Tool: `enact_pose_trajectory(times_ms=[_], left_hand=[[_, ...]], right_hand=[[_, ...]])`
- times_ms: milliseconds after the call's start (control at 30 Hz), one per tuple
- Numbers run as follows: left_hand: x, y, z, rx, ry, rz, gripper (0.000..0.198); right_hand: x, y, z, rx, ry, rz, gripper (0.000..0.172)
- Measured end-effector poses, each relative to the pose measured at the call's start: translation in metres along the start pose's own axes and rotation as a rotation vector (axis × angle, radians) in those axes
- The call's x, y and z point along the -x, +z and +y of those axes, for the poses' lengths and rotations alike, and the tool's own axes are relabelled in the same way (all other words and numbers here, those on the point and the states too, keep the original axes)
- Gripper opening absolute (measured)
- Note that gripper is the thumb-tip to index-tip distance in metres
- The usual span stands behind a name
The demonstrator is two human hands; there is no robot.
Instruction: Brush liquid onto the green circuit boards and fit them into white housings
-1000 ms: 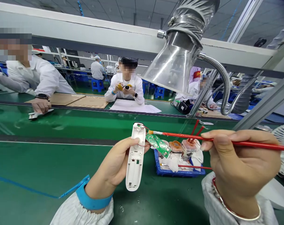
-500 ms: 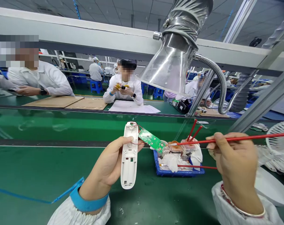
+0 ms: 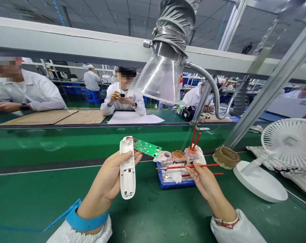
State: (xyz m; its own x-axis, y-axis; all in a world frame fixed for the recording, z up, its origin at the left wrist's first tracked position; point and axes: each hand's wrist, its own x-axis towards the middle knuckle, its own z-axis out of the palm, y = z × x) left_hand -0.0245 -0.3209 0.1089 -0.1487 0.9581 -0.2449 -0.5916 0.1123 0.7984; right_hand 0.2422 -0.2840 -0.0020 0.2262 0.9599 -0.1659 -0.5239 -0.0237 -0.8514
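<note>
White plastic housing (image 3: 127,173) stands nearly upright in the left hand (image 3: 104,185), its long axis running from the near end up and away across the desk (image 3: 44,192), with its inner face turned up. The left fingers (image 3: 125,157) curl around its side and hold it firmly. Green circuit board (image 3: 148,148) lies just off the far end of the housing, to the right, its long axis close to level and sloping slightly down to the right. Thin red wires (image 3: 135,139) join it to the housing, and it sits just beyond the left fingertips, so the left hand is the nearer of the two.

The right hand (image 3: 205,180) is off to the right, its fingers (image 3: 196,172) pinched closed on a slim red-handled brush (image 3: 188,166) (its tip is too small to make out). The brush lies almost level, with its tip pointing left, below the right end of the board and not touching it.

Blue tray (image 3: 174,185) sits just beyond the right hand, holding small pots (image 3: 178,156) and white cloth (image 3: 172,176). Further right on the desk are a tape roll (image 3: 226,157) and a white fan (image 3: 289,141).
</note>
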Motion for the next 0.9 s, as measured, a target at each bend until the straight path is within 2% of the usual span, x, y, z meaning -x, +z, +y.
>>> enact_pose_trajectory(times_ms=[133,200,333,467,567,667,767,900], left_hand=[[-0.036,-0.014,-0.011,0.001,0.042,0.029,0.019],[-0.064,-0.026,-0.019,0.010,0.033,0.150,0.018],[-0.115,-0.055,-0.038,-0.023,-0.019,0.242,0.019],[-0.144,-0.066,-0.054,-0.047,-0.062,0.273,0.017],[-0.162,-0.056,-0.063,-0.042,-0.069,0.254,0.014],[-0.185,-0.034,-0.072,-0.026,-0.092,0.200,0.012],[-0.210,-0.004,-0.084,-0.012,-0.144,0.121,0.017],[-0.240,0.045,-0.100,0.003,-0.215,-0.036,0.024]], right_hand=[[0.002,-0.003,-0.005,-0.056,0.034,0.026,0.041],[0.003,-0.007,-0.006,-0.077,0.048,0.032,0.042],[0.008,-0.015,-0.007,-0.105,0.077,0.028,0.044],[0.014,-0.016,-0.006,-0.117,0.112,0.007,0.044],[0.020,-0.012,-0.002,-0.121,0.140,-0.017,0.043],[0.026,-0.008,0.004,-0.123,0.166,-0.040,0.044],[0.027,-0.006,0.008,-0.124,0.181,-0.062,0.045],[0.024,-0.004,0.011,-0.133,0.179,-0.068,0.049]])
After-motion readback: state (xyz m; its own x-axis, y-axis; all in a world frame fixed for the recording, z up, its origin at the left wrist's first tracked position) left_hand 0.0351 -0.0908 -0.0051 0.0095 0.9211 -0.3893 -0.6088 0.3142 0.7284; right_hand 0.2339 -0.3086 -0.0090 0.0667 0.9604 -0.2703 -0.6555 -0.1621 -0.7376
